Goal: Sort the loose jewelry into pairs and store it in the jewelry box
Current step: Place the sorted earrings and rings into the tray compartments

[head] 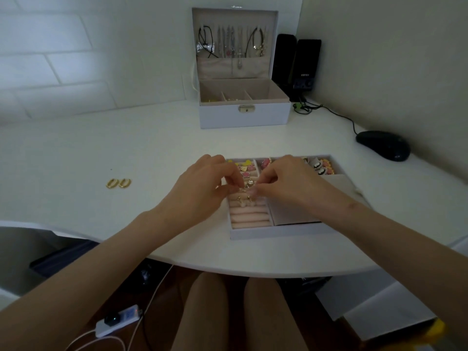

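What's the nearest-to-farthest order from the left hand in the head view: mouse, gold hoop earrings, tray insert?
From the left hand, which pinches a small gold earring together with the right hand:
1. Tray insert: directly under its fingers, centre.
2. Gold hoop earrings: lying loose, off to its left.
3. Mouse: far right, beyond the tray insert.

A white counter point(101, 148) with a curved front edge carries an open jewelry box point(244, 115) at the back, lid upright against the wall. Near the front edge sits a lift-out tray point(276, 233) with divided compartments and pink ring rolls. A pair of gold hoop earrings point(118, 183) lies side by side on the bare surface, well to the left of the tray. At right rests a black mouse point(383, 145), its cable point(339, 115) trailing back toward two black speakers point(304, 64) in the corner.
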{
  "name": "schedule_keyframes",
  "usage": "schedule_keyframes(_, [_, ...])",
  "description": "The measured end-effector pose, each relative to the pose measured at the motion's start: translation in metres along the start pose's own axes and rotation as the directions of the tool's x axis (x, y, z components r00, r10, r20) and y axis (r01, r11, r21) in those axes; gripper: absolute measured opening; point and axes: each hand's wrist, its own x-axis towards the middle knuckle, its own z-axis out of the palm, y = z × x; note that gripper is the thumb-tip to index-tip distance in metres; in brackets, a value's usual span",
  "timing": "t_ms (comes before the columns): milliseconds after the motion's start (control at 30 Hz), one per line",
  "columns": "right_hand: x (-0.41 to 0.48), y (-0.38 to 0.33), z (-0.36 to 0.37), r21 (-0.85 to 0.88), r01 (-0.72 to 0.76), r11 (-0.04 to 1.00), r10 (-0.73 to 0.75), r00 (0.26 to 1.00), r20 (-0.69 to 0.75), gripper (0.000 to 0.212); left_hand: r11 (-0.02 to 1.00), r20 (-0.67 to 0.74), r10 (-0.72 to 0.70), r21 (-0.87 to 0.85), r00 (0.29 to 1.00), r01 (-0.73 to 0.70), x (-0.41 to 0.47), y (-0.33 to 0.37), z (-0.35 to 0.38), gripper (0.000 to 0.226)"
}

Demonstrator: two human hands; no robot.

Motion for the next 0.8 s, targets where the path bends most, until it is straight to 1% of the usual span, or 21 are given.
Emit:
schedule_keyframes(67, [-0.002, 0.004, -0.005, 0.024, 0.019, 1.0, -0.019, 1.0, 0.013, 0.016, 0.991, -0.055, 0.123, 0.064, 0.991, -0.12, -0.004, -0.004, 0.001, 0.015])
schedule_keyframes(133, [-0.006, 0.007, -0.008, 0.03, 0.043, 0.999, -0.044, 0.999, 0.029, 0.009, 0.965, -0.055, 0.236, 0.136, 0.97, -0.226, -0.007, -0.007, 0.001, 0.025])
schedule_keyframes(200, [-0.01, 0.009, -0.009, 0.028, 0.067, 0.997, -0.067, 0.998, 0.013, 0.002, 0.945, -0.027, 0.291, 0.166, 0.956, -0.283, -0.009, -0.008, 0.002, 0.034])
schedule_keyframes(233, [-0.012, 0.01, -0.008, 0.036, 0.075, 0.997, -0.075, 0.997, -0.004, 0.002, 0.937, -0.016, 0.309, 0.176, 0.951, -0.302, -0.01, -0.008, 0.002, 0.039])
schedule_keyframes(300, [-0.013, 0.012, -0.005, 0.051, 0.088, 0.995, -0.086, 0.996, -0.028, 0.006, 0.926, 0.002, 0.33, 0.194, 0.944, -0.324, -0.01, -0.008, 0.003, 0.047])
schedule_keyframes(400, [-0.013, 0.011, 0.002, 0.046, 0.116, 0.992, -0.115, 0.993, -0.034, 0.014, 0.914, 0.022, 0.348, 0.216, 0.937, -0.344, -0.008, -0.007, 0.002, 0.05])
schedule_keyframes(567, [-0.011, 0.009, 0.005, -0.018, 0.134, 0.991, -0.135, 0.99, -0.041, 0.016, 0.909, 0.05, 0.356, 0.213, 0.933, -0.358, -0.009, -0.008, 0.002, 0.048])
schedule_keyframes(700, [-0.008, 0.007, -0.002, 0.058, 0.135, 0.989, -0.133, 0.99, -0.034, 0.012, 0.93, 0.037, 0.324, 0.168, 0.945, -0.326, -0.013, -0.013, 0.0, 0.042])
schedule_keyframes(800, [-0.005, 0.004, -0.003, 0.058, 0.159, 0.986, -0.157, 0.987, -0.043, 0.012, 0.953, 0.018, 0.286, 0.103, 0.958, -0.286, -0.015, -0.015, -0.001, 0.038])
